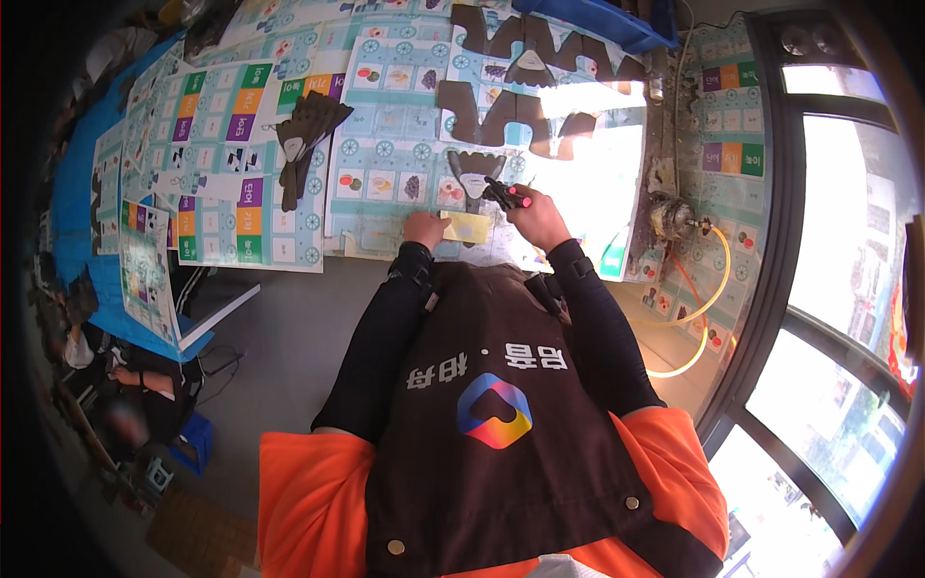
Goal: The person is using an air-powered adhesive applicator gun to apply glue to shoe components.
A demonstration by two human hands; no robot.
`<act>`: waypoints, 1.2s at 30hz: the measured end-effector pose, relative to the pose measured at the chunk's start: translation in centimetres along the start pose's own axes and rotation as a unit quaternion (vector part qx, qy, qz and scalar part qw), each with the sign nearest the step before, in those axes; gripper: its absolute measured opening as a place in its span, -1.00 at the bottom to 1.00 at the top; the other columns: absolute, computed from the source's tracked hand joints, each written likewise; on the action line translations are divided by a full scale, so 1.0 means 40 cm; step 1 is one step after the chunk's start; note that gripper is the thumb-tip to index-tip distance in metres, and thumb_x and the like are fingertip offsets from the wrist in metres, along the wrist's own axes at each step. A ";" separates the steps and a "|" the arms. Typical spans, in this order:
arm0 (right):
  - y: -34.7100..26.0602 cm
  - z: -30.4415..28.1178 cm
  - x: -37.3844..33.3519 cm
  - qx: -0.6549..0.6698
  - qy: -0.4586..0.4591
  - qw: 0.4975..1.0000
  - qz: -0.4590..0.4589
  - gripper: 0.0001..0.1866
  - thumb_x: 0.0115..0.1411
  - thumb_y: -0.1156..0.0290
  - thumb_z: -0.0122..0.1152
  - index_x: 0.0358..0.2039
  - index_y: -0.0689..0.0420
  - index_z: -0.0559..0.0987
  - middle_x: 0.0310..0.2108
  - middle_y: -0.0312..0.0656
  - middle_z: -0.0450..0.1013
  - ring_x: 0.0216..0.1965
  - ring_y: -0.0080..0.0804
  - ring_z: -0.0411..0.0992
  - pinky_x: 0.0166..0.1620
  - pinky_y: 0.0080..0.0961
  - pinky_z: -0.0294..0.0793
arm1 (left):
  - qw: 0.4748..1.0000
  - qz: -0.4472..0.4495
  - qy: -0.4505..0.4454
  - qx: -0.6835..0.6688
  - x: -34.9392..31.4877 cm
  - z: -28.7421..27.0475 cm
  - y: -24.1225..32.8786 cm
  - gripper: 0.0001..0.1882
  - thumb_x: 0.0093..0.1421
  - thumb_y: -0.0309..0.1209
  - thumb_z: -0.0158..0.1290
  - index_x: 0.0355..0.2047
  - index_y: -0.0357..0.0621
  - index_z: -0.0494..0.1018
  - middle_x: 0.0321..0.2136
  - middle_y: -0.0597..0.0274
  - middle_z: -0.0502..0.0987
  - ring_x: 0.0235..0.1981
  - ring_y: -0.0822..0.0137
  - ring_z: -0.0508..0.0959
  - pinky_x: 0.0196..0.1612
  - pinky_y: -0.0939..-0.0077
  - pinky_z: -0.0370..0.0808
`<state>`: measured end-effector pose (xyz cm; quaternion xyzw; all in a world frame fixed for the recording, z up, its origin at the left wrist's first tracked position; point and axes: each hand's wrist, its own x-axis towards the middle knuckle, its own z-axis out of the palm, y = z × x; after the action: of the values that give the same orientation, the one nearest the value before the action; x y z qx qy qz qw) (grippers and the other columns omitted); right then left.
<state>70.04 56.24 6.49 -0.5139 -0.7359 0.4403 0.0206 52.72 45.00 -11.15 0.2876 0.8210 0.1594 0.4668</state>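
Note:
My left hand [426,229] rests at the table's near edge, its fingers curled in at the left end of a small pale-yellow sheet [466,227]. To the right, my right hand [541,222] is closed round a dark tool with pink ends [505,195]; its exact kind is hard to make out. Just beyond the yellow sheet lies a dark brown fan-shaped cut-out [476,170] with a pale patch. Farther back are zigzag-edged dark brown pieces [515,114]. A stack of similar brown cut-outs [304,144] lies to the left.
Printed sheets [390,116] cover the table. A blue tray [602,21] stands at the back. At the right are a round metal fitting [674,220], a yellow hose [723,265] and a window [843,212]. Another person [145,380] sits at the lower left near a blue stool [196,441].

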 end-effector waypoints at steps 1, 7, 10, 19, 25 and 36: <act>-0.005 -0.002 0.001 0.001 0.001 1.000 0.000 -0.77 -0.06 0.44 -0.03 -0.35 0.21 0.46 -0.45 0.18 0.42 -0.33 0.17 0.38 -0.25 -0.12 0.35 | 1.000 0.005 0.009 0.010 0.000 0.000 0.000 -0.66 -0.13 -0.11 0.19 -0.58 -0.17 0.53 -0.52 0.03 0.55 -0.41 0.04 0.54 -0.29 0.24 0.44; -0.033 0.004 0.007 0.040 0.084 0.995 -0.021 -0.72 -0.10 0.46 -0.01 -0.31 0.22 0.46 -0.47 0.18 0.42 -0.33 0.17 0.38 -0.25 -0.13 0.35 | 1.000 0.012 0.014 0.013 -0.006 -0.003 0.007 -0.66 -0.15 -0.11 0.20 -0.59 -0.17 0.53 -0.54 0.04 0.55 -0.43 0.04 0.55 -0.31 0.23 0.45; -0.028 0.008 0.011 0.052 0.108 0.992 -0.030 -0.70 -0.11 0.47 -0.01 -0.29 0.21 0.46 -0.47 0.18 0.42 -0.32 0.18 0.37 -0.24 -0.13 0.35 | 1.000 0.012 0.015 0.013 -0.005 -0.002 0.009 -0.65 -0.16 -0.11 0.21 -0.59 -0.17 0.53 -0.54 0.04 0.55 -0.43 0.05 0.55 -0.32 0.23 0.45; -0.009 0.002 0.000 0.018 0.063 0.998 -0.006 -0.74 -0.09 0.44 -0.01 -0.33 0.21 0.46 -0.46 0.18 0.42 -0.32 0.17 0.38 -0.24 -0.12 0.36 | 1.000 0.013 0.000 0.001 -0.008 -0.005 0.007 -0.65 -0.14 -0.12 0.19 -0.58 -0.21 0.53 -0.57 0.03 0.55 -0.46 0.07 0.56 -0.32 0.26 0.45; 0.031 0.006 -0.003 -0.013 -0.003 1.000 -0.016 -0.78 -0.06 0.43 -0.02 -0.37 0.21 0.47 -0.47 0.17 0.43 -0.34 0.17 0.39 -0.25 -0.12 0.36 | 1.000 0.014 0.006 0.012 -0.010 -0.009 0.009 -0.66 -0.12 -0.13 0.20 -0.61 -0.20 0.52 -0.56 0.06 0.55 -0.46 0.08 0.56 -0.32 0.27 0.45; 0.010 0.004 -0.007 -0.004 0.003 1.000 -0.024 -0.79 -0.03 0.43 -0.03 -0.38 0.21 0.48 -0.47 0.17 0.42 -0.35 0.17 0.38 -0.27 -0.11 0.36 | 0.998 0.052 0.038 -0.017 0.029 0.031 -0.040 -0.66 -0.09 -0.19 0.21 -0.66 -0.25 0.47 -0.70 0.14 0.52 -0.67 0.30 0.54 -0.55 0.43 0.44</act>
<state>70.38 55.97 6.26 -0.4972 -0.7500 0.4351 0.0313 52.81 44.46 -13.39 0.3161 0.8190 0.2079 0.4313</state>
